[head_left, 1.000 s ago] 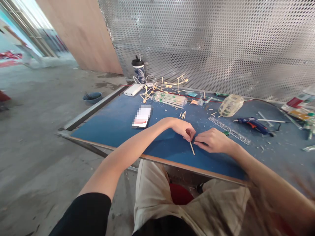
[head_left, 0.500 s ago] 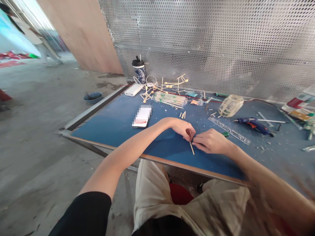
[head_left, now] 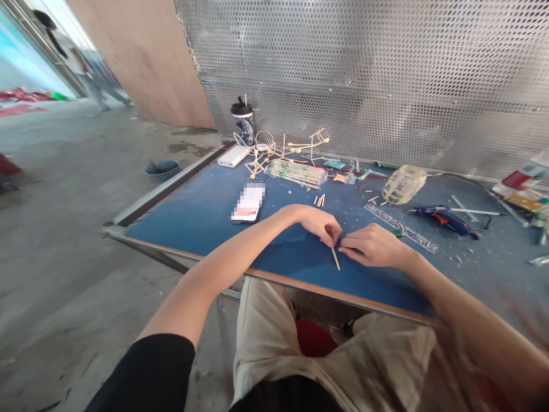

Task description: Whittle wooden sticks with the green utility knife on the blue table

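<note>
My left hand and my right hand meet near the front of the blue table. A thin wooden stick lies on the table under them, its near end pointing toward me. The left hand's fingertips pinch the stick's far end. The right hand's fingers press down right beside that end; whether they hold a small tool is hidden.
A phone lies left of my hands. Farther back are a stick model, a packet of sticks, a cup and a power bank. A ruler, glue gun and tape roll lie right.
My hands and the stick have barely shifted. A person in the far left background has moved across the doorway.
</note>
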The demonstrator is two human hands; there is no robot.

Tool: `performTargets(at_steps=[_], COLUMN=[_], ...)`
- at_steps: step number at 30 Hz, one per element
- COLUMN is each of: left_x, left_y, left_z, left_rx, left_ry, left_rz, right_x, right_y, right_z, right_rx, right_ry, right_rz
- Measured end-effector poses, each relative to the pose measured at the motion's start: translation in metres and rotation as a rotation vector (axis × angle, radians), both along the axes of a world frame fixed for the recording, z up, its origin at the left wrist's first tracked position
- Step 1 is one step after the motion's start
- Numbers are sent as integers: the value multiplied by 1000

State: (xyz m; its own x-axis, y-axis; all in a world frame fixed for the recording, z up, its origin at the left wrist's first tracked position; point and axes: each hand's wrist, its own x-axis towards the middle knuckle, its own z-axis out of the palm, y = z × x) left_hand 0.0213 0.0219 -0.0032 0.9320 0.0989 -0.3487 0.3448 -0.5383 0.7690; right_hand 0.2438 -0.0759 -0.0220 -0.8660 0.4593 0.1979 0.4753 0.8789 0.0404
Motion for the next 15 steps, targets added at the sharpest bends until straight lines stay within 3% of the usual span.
performTargets(at_steps=[11, 15], left_x=[0, -1], left_y=[-2, 1], left_z=[3, 1], left_rx=[30, 46], left_ry=[22, 14], left_rz=[11, -1], right_x=[-11, -10], right_y=[-3, 0], right_z=[-8, -6], right_rx=[77, 5], right_ry=[-6, 6], right_rz=[27, 16])
